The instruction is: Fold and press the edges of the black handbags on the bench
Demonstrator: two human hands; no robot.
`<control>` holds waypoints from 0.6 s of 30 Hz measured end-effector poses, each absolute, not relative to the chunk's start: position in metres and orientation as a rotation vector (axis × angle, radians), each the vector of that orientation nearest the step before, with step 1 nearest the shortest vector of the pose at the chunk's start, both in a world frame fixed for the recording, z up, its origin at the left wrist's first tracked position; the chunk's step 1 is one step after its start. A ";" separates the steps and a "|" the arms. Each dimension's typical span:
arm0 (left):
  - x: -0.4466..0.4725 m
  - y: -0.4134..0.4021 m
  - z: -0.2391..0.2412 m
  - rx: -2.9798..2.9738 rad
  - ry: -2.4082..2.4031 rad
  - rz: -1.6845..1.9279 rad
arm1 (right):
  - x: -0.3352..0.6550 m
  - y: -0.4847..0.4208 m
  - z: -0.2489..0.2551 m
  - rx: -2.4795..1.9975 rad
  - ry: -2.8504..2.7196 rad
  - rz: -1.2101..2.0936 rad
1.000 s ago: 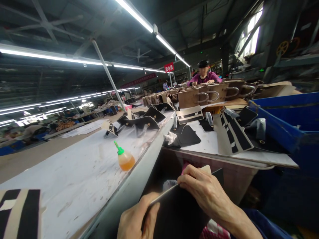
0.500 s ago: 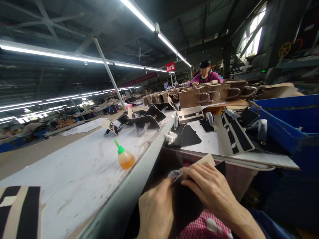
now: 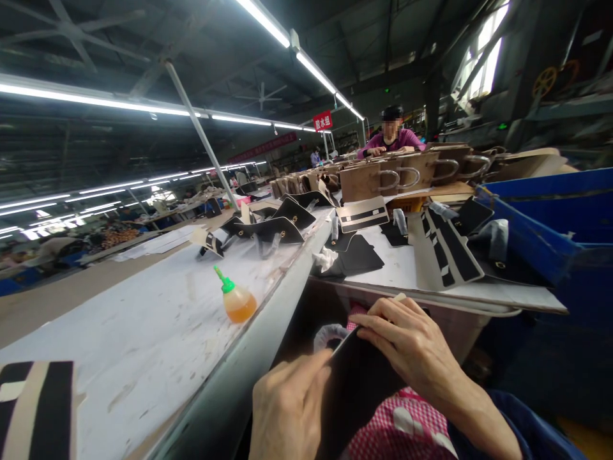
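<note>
Holding a black panel (image 3: 357,386) over my lap, I have 2 hands on it: left hand (image 3: 287,415) pinching its near edge, thumb on top; right hand (image 3: 412,351) spread flat over its far edge. It looks light, thin, smooth and semi-stiff, like faux leather; the edges suit gripping. An amber glue bottle (image 3: 237,301) stands left of them on the white worktop (image 3: 143,345).

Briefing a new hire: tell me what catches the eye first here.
Up close, the left hand grips a black panel while the right hand lies on its top edge. An orange bottle with a green cap stands on the white table at left; brown bags line the far end.
</note>
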State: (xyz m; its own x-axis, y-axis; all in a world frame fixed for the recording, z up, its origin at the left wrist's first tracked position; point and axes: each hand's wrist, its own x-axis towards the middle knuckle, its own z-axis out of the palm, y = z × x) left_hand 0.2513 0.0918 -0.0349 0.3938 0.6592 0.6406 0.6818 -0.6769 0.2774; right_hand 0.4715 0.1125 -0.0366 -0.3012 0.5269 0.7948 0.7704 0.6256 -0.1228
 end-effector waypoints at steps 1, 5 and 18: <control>0.251 0.092 -0.035 -2.595 -1.233 -1.170 | 0.472 0.112 -0.036 -1.015 -1.988 -0.354; 0.247 0.091 -0.037 -2.595 -1.189 -1.159 | 0.471 0.111 -0.036 -1.034 -2.015 -0.316; 0.298 0.109 -0.065 -2.378 -1.558 -0.925 | 0.452 0.110 -0.038 -0.997 -2.093 -0.385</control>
State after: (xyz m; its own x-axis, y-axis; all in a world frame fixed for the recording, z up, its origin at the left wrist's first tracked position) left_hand 0.2977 0.1093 -0.0654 0.2693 0.7774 0.5685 0.8711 -0.4483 0.2004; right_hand 0.4519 0.1101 -0.0380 -0.3963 0.5268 0.7520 0.7597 0.6481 -0.0537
